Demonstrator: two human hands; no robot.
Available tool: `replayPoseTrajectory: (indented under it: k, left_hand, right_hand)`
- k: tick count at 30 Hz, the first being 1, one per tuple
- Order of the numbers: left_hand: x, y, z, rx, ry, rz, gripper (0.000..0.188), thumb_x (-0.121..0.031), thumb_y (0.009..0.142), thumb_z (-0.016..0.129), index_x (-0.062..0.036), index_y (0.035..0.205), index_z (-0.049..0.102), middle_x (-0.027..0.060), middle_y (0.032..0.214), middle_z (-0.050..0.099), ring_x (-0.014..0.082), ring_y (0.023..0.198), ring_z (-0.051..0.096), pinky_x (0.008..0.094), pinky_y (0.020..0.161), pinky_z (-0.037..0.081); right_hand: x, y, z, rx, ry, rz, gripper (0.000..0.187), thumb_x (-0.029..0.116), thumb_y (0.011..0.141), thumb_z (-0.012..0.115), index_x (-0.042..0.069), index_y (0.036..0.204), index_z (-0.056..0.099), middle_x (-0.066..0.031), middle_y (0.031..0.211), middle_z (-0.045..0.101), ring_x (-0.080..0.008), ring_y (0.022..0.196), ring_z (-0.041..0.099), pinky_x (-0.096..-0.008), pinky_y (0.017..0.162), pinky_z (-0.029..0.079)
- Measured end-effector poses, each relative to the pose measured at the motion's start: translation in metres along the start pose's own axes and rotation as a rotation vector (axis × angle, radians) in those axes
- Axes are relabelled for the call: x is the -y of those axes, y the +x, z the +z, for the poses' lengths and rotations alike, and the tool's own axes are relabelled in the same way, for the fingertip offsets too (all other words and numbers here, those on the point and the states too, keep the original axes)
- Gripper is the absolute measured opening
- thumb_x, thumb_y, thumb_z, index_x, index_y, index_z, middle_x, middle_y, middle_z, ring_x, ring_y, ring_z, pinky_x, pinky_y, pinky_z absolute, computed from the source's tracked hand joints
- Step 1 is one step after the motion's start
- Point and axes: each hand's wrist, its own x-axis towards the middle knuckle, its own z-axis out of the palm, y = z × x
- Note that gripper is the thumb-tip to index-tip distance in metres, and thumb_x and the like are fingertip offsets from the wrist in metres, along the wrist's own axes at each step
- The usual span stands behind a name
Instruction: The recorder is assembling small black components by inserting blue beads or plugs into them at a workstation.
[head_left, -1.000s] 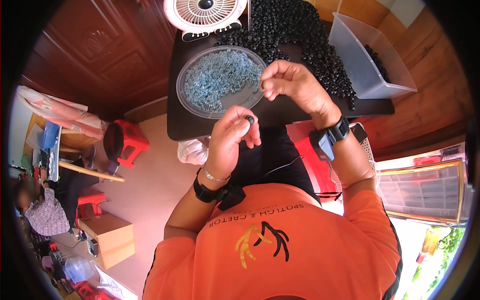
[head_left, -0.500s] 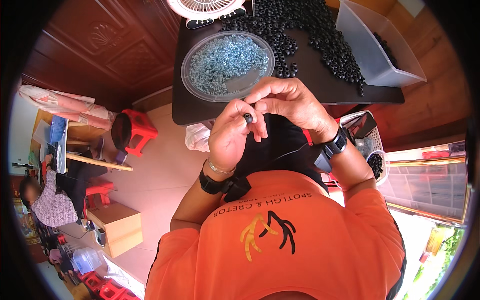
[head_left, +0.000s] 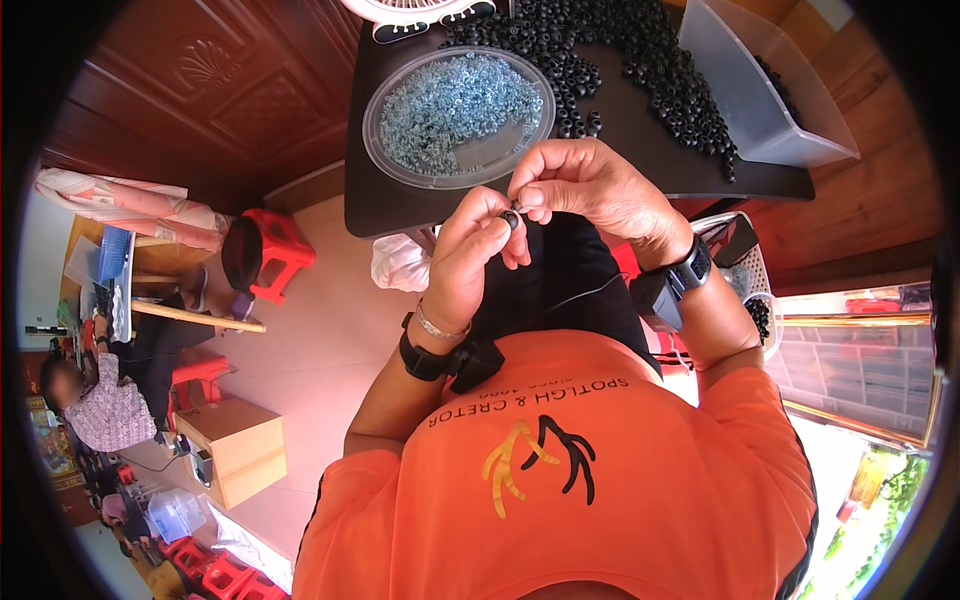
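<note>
My left hand (head_left: 470,255) pinches a small black ring-shaped part (head_left: 511,219) between thumb and fingers, held over my lap in front of the dark table (head_left: 400,205). My right hand (head_left: 590,185) meets it from the right, its fingertips pressed against the same small part. Just beyond the hands sits a round clear tray (head_left: 458,118) full of small silvery-blue rings. A heap of black ring parts (head_left: 620,60) spreads over the table behind my right hand.
A clear plastic bin (head_left: 755,85) stands at the table's right end and a white fan (head_left: 420,12) at its far edge. A white basket with black parts (head_left: 750,290) sits at my right. Red stools (head_left: 275,250), a cardboard box (head_left: 235,445) and a seated person (head_left: 95,405) are at left.
My right hand has come back from the tray area and joined my left hand, both now pinched together around the small black part; the hands sit slightly lower in view.
</note>
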Motion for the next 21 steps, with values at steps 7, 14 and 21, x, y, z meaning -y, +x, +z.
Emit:
replayPoseTrajectory:
  k: [7,14,21]
  left_hand:
    - [0.007,0.0,-0.004,0.041,0.06,-0.006,0.029,-0.032,0.095,0.051,-0.0026,0.094,0.051,0.0048,0.077,0.057,0.0105,0.068,0.054,0.0231,0.062,0.041]
    - [0.007,-0.002,-0.006,0.055,0.229,-0.037,0.027,-0.029,0.094,0.052,-0.002,0.094,0.051,0.0049,0.076,0.055,0.0124,0.068,0.055,0.0237,0.062,0.042]
    - [0.007,-0.003,-0.003,0.042,0.241,-0.067,0.029,-0.031,0.095,0.052,-0.0015,0.094,0.052,0.0038,0.074,0.054,0.0117,0.067,0.054,0.0235,0.062,0.042]
  right_hand:
    - [0.004,-0.002,-0.003,0.015,-0.115,-0.022,0.013,0.011,0.091,0.062,-0.001,0.093,0.065,-0.0008,0.081,0.064,-0.009,0.075,0.055,-0.0247,0.071,0.046]
    - [0.016,-0.005,0.002,0.054,-0.445,-0.109,0.009,0.006,0.089,0.062,-0.002,0.09,0.065,-0.006,0.08,0.066,-0.0142,0.076,0.063,-0.0288,0.072,0.049]
    - [0.016,-0.01,0.006,0.023,-0.562,-0.1,0.008,0.006,0.088,0.064,-0.002,0.087,0.065,-0.0059,0.08,0.066,-0.0134,0.077,0.063,-0.0282,0.073,0.05]
